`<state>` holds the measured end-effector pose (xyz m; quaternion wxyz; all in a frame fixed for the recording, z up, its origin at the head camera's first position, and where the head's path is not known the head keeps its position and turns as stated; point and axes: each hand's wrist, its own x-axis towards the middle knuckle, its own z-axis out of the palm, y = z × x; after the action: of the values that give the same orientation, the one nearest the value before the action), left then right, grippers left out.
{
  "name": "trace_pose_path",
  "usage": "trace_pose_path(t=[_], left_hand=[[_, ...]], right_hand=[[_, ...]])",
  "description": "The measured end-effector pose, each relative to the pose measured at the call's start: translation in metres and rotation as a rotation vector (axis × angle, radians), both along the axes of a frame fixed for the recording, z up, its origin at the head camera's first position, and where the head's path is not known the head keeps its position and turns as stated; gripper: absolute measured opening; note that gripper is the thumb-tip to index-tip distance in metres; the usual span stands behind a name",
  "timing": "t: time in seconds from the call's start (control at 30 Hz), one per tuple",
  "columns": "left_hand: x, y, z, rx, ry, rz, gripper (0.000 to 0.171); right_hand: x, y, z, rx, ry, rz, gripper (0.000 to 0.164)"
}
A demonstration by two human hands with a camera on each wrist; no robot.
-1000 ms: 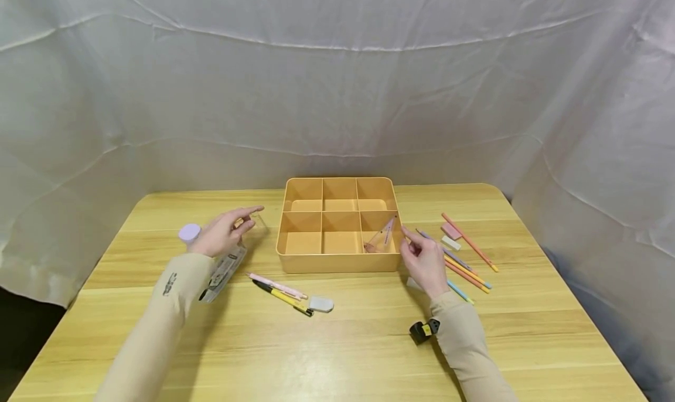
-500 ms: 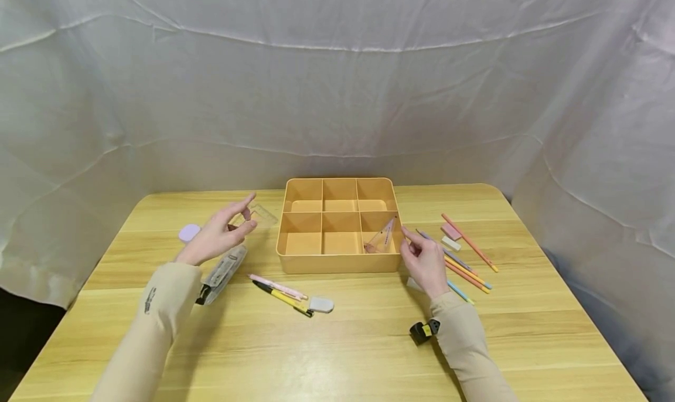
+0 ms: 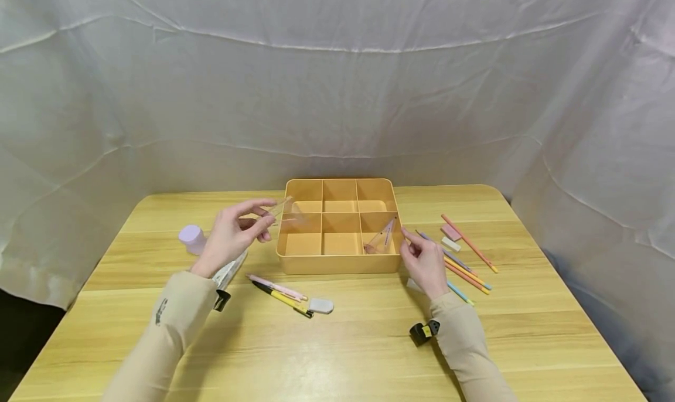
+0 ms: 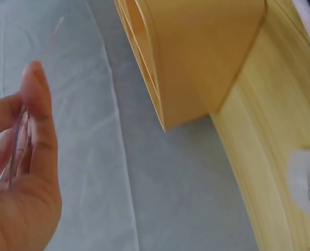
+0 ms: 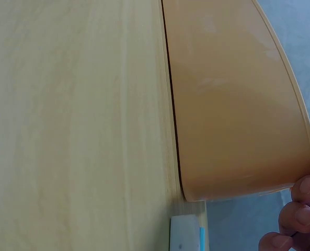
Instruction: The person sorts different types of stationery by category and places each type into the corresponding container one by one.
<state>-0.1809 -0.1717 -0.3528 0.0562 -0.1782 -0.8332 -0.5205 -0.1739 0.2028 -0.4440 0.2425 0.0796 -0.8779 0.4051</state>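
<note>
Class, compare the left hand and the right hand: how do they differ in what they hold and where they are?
The left hand pinches a clear piece, while the right hand grips the box by its rim.
The left hand is in the air on the box's left side, while the right hand is at its front right corner.
Both come out of beige sleeves.

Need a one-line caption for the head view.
Left hand holds a clear plastic piece near a six-compartment box; right hand grips its right rim.
</note>
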Motion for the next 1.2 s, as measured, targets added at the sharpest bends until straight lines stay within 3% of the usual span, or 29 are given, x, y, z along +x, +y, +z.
trace_pose_path(t=[0.13,0.27,0.4,0.6,0.73,0.87,1.2], left_hand=[[0.003,0.012,0.002,0.054,0.019,0.052,0.02],[0.005,0.022,0.003,0.08,-0.012,0.051,0.024],[0.005,0.032,0.004,0.032,-0.065,-0.015,0.035],[0.006,0.048,0.006,0.047,-0.136,-0.184,0.045],[0.005,0.061,0.006,0.084,-0.111,-0.209,0.041],[0.003,0.075,0.006,0.087,-0.076,-0.188,0.038],[-0.004,0.104,0.003,-0.113,0.059,-0.132,0.037]], right_hand=[[0.0,0.0,0.0,0.005,0.011,-0.001,0.03],[0.0,0.0,-0.001,0.003,0.01,0.003,0.031],[0.0,0.0,-0.001,-0.002,0.004,0.008,0.031],[0.0,0.0,-0.001,-0.003,0.008,0.008,0.031],[0.0,0.0,-0.001,-0.004,0.007,0.006,0.031],[-0.001,0.0,-0.001,-0.004,0.005,0.006,0.031],[-0.002,0.0,-0.002,-0.013,0.012,0.016,0.031]])
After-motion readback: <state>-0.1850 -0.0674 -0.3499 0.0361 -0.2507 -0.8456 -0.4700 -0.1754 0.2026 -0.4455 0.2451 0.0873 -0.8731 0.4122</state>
